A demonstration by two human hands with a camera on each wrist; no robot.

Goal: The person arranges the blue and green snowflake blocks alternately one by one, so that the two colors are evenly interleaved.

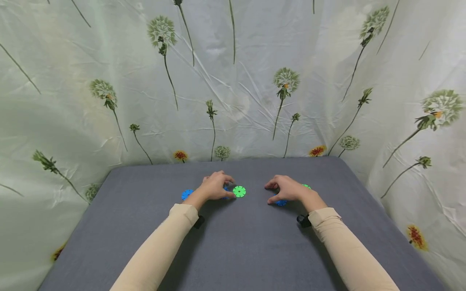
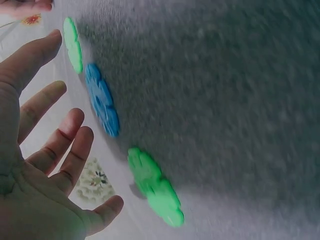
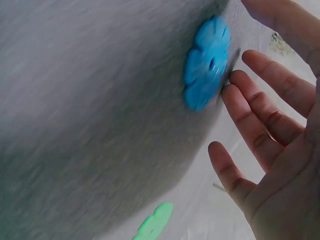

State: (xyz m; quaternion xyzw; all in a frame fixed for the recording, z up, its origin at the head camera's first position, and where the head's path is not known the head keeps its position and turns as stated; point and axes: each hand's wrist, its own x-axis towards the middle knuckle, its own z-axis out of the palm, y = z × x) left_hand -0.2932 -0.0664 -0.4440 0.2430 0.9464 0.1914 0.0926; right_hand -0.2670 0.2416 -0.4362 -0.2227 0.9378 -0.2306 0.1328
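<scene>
My left hand hovers with spread, slightly bent fingers over the grey table. A bright green notched disc lies just beyond its thumb tip, and a blue notched disc is mostly hidden under that hand. In the left wrist view, a blue disc lies between two green ones, apart from the fingers. My right hand reaches in from the right, fingers loosely bent and holding nothing. Beneath it lies another blue disc, partly covered; the right wrist view shows this blue disc close to the fingertips.
A further blue disc lies left of my left wrist. Behind my right hand a green disc peeks out. The grey tabletop ends at a hanging flower-print curtain along the back and sides.
</scene>
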